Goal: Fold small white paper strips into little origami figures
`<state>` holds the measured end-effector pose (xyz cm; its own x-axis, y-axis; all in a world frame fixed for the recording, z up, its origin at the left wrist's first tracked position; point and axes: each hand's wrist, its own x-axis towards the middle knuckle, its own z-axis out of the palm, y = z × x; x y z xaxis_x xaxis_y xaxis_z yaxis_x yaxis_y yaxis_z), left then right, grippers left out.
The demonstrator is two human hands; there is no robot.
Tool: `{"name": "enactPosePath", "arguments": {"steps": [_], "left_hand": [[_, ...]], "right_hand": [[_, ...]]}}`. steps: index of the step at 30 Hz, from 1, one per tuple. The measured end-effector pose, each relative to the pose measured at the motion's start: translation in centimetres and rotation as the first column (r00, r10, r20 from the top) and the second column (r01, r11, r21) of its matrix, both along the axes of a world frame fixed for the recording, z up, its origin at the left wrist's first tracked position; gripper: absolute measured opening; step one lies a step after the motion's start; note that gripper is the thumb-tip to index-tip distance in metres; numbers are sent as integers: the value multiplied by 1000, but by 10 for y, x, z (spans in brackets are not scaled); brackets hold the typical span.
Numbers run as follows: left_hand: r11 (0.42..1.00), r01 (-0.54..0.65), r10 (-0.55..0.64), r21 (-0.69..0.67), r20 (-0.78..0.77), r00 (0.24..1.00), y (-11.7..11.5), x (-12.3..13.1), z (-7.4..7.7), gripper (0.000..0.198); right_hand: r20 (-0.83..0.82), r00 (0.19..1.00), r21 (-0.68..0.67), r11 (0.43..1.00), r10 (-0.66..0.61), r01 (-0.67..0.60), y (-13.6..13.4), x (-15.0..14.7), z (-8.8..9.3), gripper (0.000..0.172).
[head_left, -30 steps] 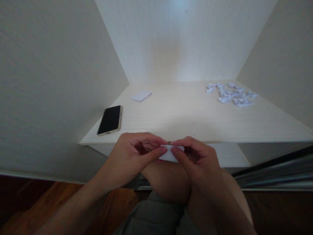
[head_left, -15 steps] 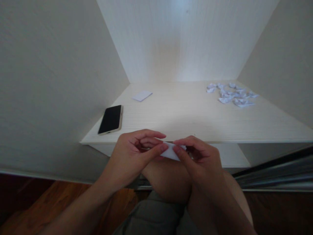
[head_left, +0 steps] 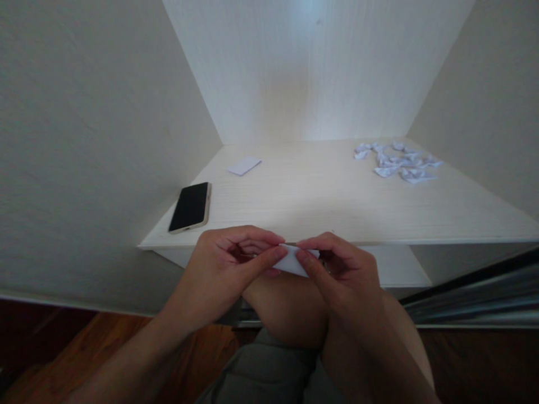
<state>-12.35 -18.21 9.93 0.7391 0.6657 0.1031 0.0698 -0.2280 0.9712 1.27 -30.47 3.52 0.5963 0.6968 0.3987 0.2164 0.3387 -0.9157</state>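
A small folded piece of white paper (head_left: 293, 262) is held between my two hands, over my lap and just in front of the shelf's front edge. My left hand (head_left: 236, 261) pinches its left end, thumb on the near face and index finger at the top edge. On the other end, my right hand (head_left: 343, 266) has its thumb pressed on the near face and its index finger along the top. The far side of the paper and several fingertips are hidden.
On the pale shelf (head_left: 295, 196), a dark-screened phone (head_left: 190, 207) lies at the left. Behind it is a flat folded paper (head_left: 245, 165). Several crumpled or twisted paper pieces (head_left: 398, 161) are spread at the back right. Side walls and a back panel enclose the shelf.
My left index finger has come down onto the top edge of the paper, where it was raised before. My right hand keeps its pinch, and the view has shifted very slightly.
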Motion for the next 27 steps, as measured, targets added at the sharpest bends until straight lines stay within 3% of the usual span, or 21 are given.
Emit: {"name": "enactPosePath", "arguments": {"steps": [8, 20, 27], "left_hand": [[988, -4, 11, 154, -46, 999, 4, -1, -1, 8], [991, 25, -16, 131, -67, 998, 7, 0, 0, 12], [993, 58, -48, 100, -96, 994, 8, -1, -1, 8]], "right_hand": [[18, 1000, 22, 1000, -4, 3, 1, 1, -1, 9], [-26, 999, 30, 999, 22, -21, 2, 1, -3, 10], [-71, 997, -50, 998, 34, -38, 2, 1, -5, 5]]}}
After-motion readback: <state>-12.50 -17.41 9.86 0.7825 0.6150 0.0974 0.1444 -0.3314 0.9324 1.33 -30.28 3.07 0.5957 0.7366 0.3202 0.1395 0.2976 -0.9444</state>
